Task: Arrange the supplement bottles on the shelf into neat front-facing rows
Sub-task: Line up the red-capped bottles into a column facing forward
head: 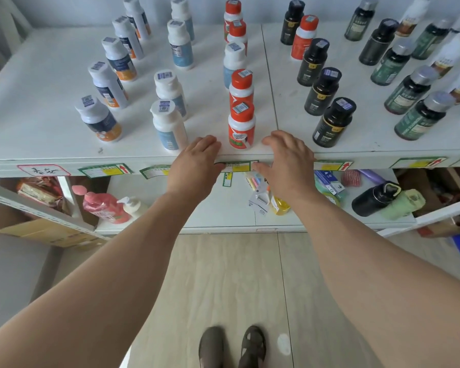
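White shelf (37, 144) top, seen from above, bottles standing upright in rows running front to back. Far left: row of five white-capped bottles with navy-and-orange labels (99, 120), spaced apart, angling back toward the wall. Next right: white-capped bottles with light blue labels (168, 126), two near the front just beside each other, two more further back. Left hand (197, 163) palm down at the front edge of the shelf, fingers loosely spread, holding nothing, fingertips close to the front orange bottle's left side, contact unclear. Centre: row of orange-capped white bottles (241, 126), front one near the shelf edge between the two hands, second one directly behind and touching or nearly so; one white-capped blue-label bottle (233, 62) mixed into this row further back, more orange caps behind it. Right hand (287, 160) palm down over the shelf lip, fingers open and relaxed, empty, just right of the front orange bottle. Seam in the shelf surface just right of the orange row. Right of seam: row of black-capped dark bottles (333, 123), with one orange-capped bottle (304, 35) standing among them near the back. Far right: grey-capped green-label bottles (422, 116) in a row, more white-wrapped bottles at the frame edge, partly cut off. Price tags (105, 170) along the shelf's front lip. Lower shelf cluttered with assorted items (106, 205).
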`<state>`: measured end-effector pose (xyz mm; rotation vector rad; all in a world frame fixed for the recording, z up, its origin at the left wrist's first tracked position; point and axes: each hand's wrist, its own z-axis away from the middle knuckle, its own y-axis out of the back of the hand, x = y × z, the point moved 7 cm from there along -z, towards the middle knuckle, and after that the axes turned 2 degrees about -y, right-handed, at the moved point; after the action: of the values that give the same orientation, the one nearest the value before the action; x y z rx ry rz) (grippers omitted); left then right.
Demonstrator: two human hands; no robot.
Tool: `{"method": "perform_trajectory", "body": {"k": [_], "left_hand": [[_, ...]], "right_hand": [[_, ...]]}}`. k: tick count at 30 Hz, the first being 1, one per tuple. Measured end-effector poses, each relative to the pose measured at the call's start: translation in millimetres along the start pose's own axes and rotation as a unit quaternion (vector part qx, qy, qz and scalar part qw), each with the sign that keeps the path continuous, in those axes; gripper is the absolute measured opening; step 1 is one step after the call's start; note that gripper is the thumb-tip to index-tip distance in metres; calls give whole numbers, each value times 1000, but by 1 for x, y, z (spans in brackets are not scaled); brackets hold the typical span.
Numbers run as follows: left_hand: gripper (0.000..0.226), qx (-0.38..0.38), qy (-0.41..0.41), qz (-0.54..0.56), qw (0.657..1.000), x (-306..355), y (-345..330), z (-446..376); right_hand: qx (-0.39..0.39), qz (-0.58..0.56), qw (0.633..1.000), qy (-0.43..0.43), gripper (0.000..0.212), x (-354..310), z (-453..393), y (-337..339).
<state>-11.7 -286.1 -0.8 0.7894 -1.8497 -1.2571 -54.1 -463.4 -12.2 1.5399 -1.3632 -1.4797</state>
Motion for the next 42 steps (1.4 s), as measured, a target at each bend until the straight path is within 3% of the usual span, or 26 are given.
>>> {"method": "perform_trajectory", "body": {"k": [13,20,22,26,33,42], "left_hand": [[38,-68,43,10,997,3,7,-6],[57,-155,78,50,984,1,9,-10],[63,-177,101,73,976,-1,12,-14],[66,-167,157,163,960,-4,19,-22],[54,-171,135,207,954,10,22,-29],[50,-174,155,264,936,12,42,-38]], "right_hand": [[-52,-6,998,-27,50,-1,-4,2],[-183,-78,977,-76,69,-2,-11,15],[-171,-143,969,-105,70,-8,-15,31],[-162,-194,965,-73,68,-31,-27,59],[-221,-231,945,-73,65,-53,-47,55],[-197,-242,947,-73,44,-53,-63,78]]}}
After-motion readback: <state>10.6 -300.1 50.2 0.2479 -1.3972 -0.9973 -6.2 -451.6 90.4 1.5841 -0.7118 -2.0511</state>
